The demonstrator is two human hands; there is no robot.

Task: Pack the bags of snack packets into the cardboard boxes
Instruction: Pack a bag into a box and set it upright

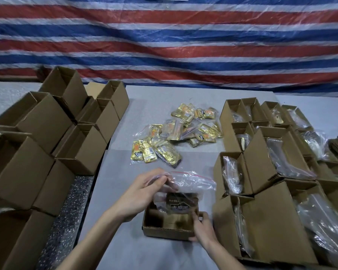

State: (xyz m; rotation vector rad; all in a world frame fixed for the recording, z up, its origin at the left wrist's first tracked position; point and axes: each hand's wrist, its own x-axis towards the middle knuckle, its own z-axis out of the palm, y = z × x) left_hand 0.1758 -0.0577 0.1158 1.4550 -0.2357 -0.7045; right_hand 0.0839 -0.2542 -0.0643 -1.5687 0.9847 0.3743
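At lower centre, the left hand [142,193] pinches one clear bag [185,190] over one open box [170,225]; the right hand [202,228] grips that box's corner. Roughly five loose bags [176,133] lie mid-frame.

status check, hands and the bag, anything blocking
Left hand gripping clear bag, feeding it into open box. Right hand steadying box. Nothing blocking; more bags wait behind.
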